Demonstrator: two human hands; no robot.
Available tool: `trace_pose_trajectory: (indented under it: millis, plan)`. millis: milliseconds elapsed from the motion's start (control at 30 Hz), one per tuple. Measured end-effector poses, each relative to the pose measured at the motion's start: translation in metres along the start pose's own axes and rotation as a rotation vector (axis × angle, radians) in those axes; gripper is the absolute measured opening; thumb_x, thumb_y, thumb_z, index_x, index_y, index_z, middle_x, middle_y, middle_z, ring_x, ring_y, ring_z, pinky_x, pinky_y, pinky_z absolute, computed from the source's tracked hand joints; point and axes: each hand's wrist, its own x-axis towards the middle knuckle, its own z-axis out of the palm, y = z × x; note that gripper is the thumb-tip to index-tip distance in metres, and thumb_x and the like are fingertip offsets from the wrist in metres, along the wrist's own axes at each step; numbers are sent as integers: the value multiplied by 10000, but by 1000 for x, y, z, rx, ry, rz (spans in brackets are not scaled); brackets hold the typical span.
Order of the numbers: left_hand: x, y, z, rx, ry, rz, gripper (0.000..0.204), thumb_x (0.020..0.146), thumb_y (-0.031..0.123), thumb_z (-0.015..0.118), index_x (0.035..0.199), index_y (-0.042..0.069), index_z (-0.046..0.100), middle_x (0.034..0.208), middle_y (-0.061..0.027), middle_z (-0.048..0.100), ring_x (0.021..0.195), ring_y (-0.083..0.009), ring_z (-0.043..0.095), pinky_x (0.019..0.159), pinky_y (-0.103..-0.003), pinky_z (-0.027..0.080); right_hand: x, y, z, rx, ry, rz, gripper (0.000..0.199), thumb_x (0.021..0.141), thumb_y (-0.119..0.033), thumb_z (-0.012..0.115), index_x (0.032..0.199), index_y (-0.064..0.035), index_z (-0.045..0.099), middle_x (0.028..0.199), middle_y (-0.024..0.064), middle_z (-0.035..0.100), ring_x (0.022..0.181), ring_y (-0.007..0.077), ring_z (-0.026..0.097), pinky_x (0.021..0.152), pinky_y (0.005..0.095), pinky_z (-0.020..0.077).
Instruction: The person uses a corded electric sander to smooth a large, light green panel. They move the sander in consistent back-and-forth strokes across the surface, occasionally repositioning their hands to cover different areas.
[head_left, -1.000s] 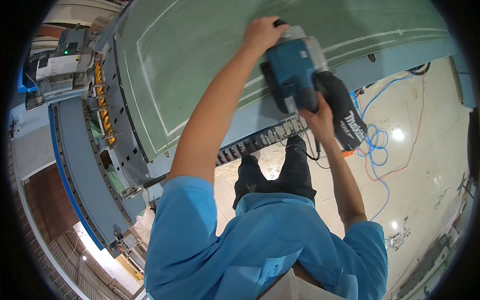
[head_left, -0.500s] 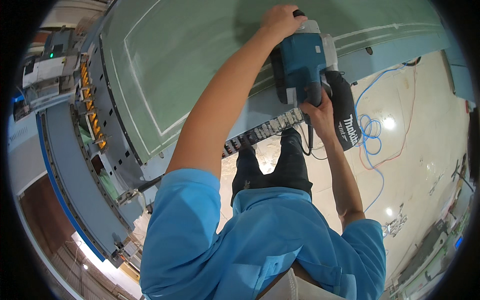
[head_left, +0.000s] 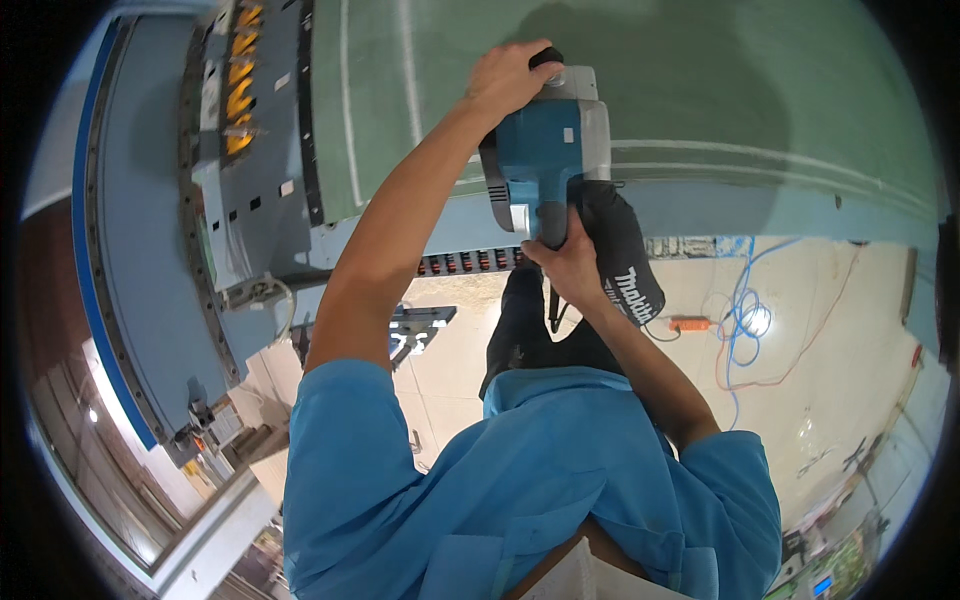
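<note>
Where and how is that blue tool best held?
I'd take the blue tool by its rear handle from the near side, as it points that way, and its front knob from the left, as it juts from the far end. The right hand holds the handle, the left hand the knob. A black bag crowds the right.

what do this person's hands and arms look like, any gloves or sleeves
The left hand and right hand are ungloved, with no watch or band showing at either wrist. The forearms are bare; above them are short, plain blue sleeves, loose at the hem.
</note>
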Motion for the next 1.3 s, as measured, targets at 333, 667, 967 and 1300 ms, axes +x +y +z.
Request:
trace_pose_trajectory:
  millis: [333,667,967,1300]
  plan:
    - [-134,-207,-113,50,164,-211,521,949,526,654,1319,160,674,1141,-197,727,1082,-415,676,930,-477,542,-6,-8,199,-49,-358,-117,660,829,-179,788,1374,-24,448,1106,221,674,1007,362,682,923,429,520]
    - [-222,-339,-187,223,189,-557,509,968,444,655,1378,142,644,1176,-205,725,1133,-408,674,952,-438,523,15,-30,307,-143,-593,-265,696,799,-130,661,1439,11,429,892,298,675,892,458,691,812,494,538]
    - [-198,-327,-181,61,131,-683,462,1003,382,632,1321,50,676,1103,-172,762,973,-269,742,874,-395,542,50,-32,258,-187,-538,-328,625,788,-114,646,1383,8,495,913,308,688,918,482,680,823,542,535]
    - [-64,-128,-87,70,67,-401,385,990,391,650,1237,102,714,1038,-170,754,951,-371,722,828,-403,550,69,-16,39,-275,-338,-264,652,782,-161,668,1398,-24,506,975,314,691,967,465,686,877,544,528]
